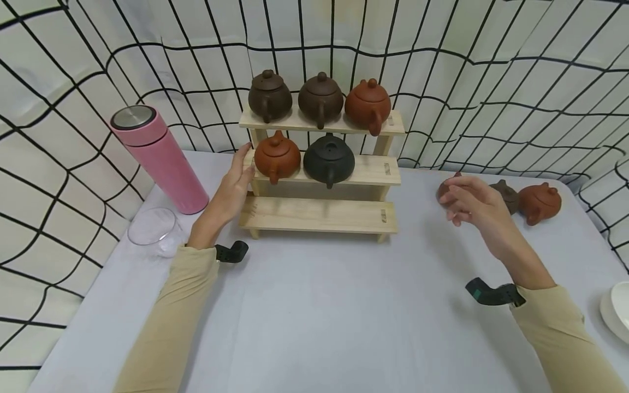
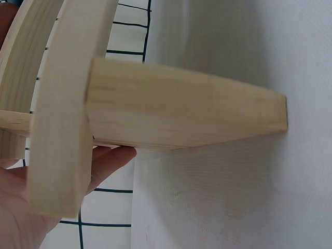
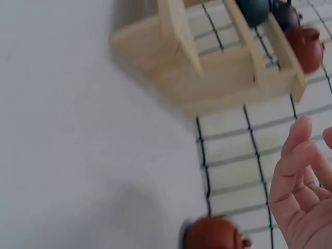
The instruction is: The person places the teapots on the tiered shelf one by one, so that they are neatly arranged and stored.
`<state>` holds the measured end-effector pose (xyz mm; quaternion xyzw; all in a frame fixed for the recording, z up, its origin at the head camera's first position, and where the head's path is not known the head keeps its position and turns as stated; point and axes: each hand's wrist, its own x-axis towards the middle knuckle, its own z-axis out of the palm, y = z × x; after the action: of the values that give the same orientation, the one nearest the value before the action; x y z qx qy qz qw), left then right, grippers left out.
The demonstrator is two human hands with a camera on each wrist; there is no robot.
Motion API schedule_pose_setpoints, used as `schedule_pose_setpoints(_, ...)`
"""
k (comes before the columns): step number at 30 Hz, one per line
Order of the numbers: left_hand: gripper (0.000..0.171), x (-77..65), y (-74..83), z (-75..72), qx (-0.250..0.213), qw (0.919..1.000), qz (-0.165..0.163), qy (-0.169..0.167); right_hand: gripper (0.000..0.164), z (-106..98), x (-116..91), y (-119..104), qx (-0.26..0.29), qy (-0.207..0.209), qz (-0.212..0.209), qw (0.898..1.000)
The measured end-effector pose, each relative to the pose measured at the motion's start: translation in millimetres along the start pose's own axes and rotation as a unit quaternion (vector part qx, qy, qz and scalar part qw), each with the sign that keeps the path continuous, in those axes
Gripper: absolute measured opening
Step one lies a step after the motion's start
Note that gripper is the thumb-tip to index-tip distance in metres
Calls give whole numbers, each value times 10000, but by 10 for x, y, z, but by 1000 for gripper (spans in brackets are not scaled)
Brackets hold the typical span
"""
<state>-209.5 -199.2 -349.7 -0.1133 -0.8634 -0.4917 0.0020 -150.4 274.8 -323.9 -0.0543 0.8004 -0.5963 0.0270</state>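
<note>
Both our grips are standing loose: our left hand (image 1: 230,192), its fingers nearly straight, is touching the left end of the wooden stand (image 1: 319,214) without closing round it, and our right hand (image 1: 480,212), fingers softly bent, is holding nothing as it hovers toward the desk's far right corner. Behind the far edge a black wire grid (image 1: 332,46) is rising, and before it the desk (image 1: 314,311) is spreading under a white covering. We are seeing the three-tier stand sitting near the middle of that far edge, its lowest shelf bare. Toward the far left corner a pink flask (image 1: 164,158) is standing, and by the right edge a white bowl (image 1: 618,310) is showing in part. Near the left edge a clear glass vessel (image 1: 156,228) is resting. Along the top shelf, two dark brown teapots (image 1: 321,102) and, at its right end, a reddish teapot (image 1: 368,103) are sitting; on the middle shelf, an orange-brown teapot (image 1: 277,158) is occupying the left end, beside a black teapot (image 1: 329,159). Near the desk's far right corner three small teapots (image 1: 539,201) are lining up, our right hand partly hiding the leftmost.
</note>
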Motion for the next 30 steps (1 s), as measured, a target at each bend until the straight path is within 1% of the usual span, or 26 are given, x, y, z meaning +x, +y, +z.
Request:
schedule_pose_setpoints(1, 62, -3, -5, -5, 11, 10000, -4, 3, 21, -75, -22, 62, 55, 78, 82, 9999)
schedule_pose_setpoints(4, 62, -10, -14, -16, 33, 10000, 1, 30, 18, -259, -71, 235, -66, 290, 382, 9988)
schedule_pose_setpoints(6, 62, -17, -17, -21, 34, 10000, 13, 46, 18, -337, -80, 341, -340, 365, 679, 9964)
schedule_pose_setpoints(8, 62, -20, -22, -23, 18, 10000, 10, 52, 23, -379, -78, 435, -622, 375, 972, 9926)
schedule_pose_setpoints(9, 62, -25, -21, -23, 4, 10000, 7, 51, 27, -395, -73, 477, -637, 342, 1114, 9911)
schedule_pose_setpoints(11, 62, -27, -20, -22, -8, 10000, -15, 39, 29, -409, -65, 550, -569, 227, 1342, 9891)
schedule_pose_setpoints(12, 62, -24, -16, -19, -12, 10000, -11, 27, 30, -411, -63, 579, -442, 153, 1416, 9888)
schedule_pose_setpoints(15, 62, -15, 9, -10, -37, 10000, 3, -5, 26, -411, -54, 643, 291, -62, 1564, 9872)
schedule_pose_setpoints(16, 62, -12, 13, -8, -38, 10000, 18, -13, 24, -400, -49, 659, 546, -104, 1589, 9857)
schedule_pose_setpoints(19, 62, -5, 22, -1, -65, 10000, 62, -31, 25, -377, -26, 689, 1245, -165, 1605, 9790)
schedule_pose_setpoints(21, 61, -1, 16, 3, -45, 9999, 89, -13, 27, -361, -7, 698, 1545, -158, 1628, 9744)
schedule_pose_setpoints(24, 61, 3, 4, 6, -19, 9999, 101, 16, 28, -330, 36, 700, 1822, -130, 1723, 9680)
schedule_pose_setpoints(30, 61, 8, -28, -2, 1, 9999, 116, 57, 34, -255, 124, 699, 2085, -43, 2014, 9571)
